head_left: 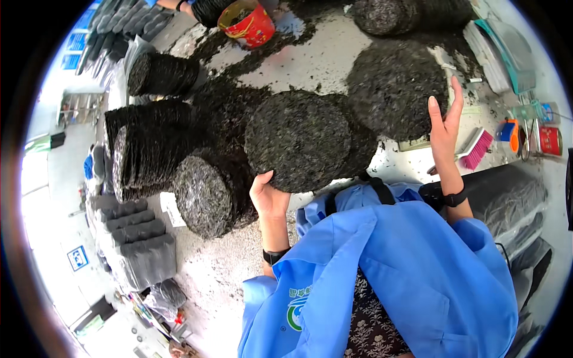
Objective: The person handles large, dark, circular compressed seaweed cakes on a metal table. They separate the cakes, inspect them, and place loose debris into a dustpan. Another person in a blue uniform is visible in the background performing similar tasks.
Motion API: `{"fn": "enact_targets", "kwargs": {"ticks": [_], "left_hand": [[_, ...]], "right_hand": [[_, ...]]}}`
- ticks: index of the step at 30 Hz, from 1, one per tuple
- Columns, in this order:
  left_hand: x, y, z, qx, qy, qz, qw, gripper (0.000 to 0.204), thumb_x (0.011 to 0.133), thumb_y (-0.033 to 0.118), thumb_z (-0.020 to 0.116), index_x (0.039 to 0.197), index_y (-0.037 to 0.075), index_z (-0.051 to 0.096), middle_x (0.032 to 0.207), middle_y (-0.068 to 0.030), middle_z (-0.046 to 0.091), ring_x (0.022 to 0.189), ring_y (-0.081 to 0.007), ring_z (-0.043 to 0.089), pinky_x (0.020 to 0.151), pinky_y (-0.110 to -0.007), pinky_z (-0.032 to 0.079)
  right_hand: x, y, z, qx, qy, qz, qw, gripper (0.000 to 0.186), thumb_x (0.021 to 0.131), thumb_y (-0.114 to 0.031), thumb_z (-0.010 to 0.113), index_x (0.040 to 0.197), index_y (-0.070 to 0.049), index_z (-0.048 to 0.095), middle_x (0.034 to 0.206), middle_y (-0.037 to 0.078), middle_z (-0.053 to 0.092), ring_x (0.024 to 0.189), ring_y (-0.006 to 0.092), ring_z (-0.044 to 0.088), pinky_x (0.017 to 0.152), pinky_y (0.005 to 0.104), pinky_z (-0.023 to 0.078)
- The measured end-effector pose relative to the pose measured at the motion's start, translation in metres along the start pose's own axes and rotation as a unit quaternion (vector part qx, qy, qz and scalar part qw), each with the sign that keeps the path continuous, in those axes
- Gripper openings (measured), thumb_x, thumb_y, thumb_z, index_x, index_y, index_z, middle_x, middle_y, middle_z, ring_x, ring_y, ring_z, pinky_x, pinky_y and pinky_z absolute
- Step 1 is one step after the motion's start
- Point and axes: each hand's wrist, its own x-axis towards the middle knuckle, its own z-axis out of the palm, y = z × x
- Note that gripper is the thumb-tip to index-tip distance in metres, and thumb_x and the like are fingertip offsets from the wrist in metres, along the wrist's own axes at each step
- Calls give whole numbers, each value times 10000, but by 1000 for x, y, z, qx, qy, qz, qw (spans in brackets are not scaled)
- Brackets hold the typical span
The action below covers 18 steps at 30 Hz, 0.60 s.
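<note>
A round, dark green-black sheet of dried seaweed (297,140) tilts toward me at the middle of the table. My left hand (270,196) grips its lower left edge, thumb in front and the other fingers mostly hidden behind. Another round seaweed piece (361,143) shows partly behind it. Farther right lies a second large seaweed round (394,89). At its right edge is my right hand (444,128), thumb and a finger stretched up and apart. The thumb overlaps the round's rim; whether it touches cannot be told.
Stacks of seaweed rounds (152,158) lie on their sides at the left. Loose flakes cover the table (316,59) around a red bucket (253,27). A pink brush (477,149) and orange tape roll (510,134) sit right. Another person's hand (186,7) shows at the top.
</note>
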Motion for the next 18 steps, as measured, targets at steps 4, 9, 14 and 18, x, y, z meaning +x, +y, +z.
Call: {"fn": "enact_targets", "kwargs": {"ticks": [4, 9, 14, 18], "left_hand": [[-2, -7, 9, 21, -25, -4, 999, 590, 698, 32, 525, 1283, 2, 455, 1273, -175, 506, 1189, -354, 463, 1029, -510, 339], [-4, -29, 29, 135, -79, 36, 987, 623, 823, 124, 602, 1377, 57, 324, 1364, -131, 415, 1249, -307, 410, 1065, -496, 300], [7, -43, 27, 234, -146, 89, 957, 941, 677, 211, 825, 1411, 156, 241, 1338, -80, 409, 1234, -257, 415, 1028, -454, 375], [12, -44, 22, 225, -146, 75, 960, 853, 722, 148, 778, 1402, 128, 263, 1328, -92, 423, 1213, -267, 440, 1017, -454, 386]], "right_hand": [[-8, -21, 5, -150, -229, -126, 954, 266, 891, -147, 561, 1142, -65, 597, 1253, 181, 523, 979, 297, 603, 883, 347, 454], [-40, -66, 54, -103, -405, -248, 874, 577, 709, -419, 695, 1119, -24, 597, 1263, 202, 471, 1014, 327, 534, 845, 368, 481], [-47, -55, 66, -104, -424, -245, 866, 656, 659, -460, 705, 1143, -32, 589, 1263, 177, 481, 1029, 319, 515, 849, 370, 477], [-39, -44, 63, -56, -431, -210, 876, 523, 759, -379, 669, 1153, -47, 578, 1219, 181, 510, 986, 330, 546, 841, 382, 482]]}}
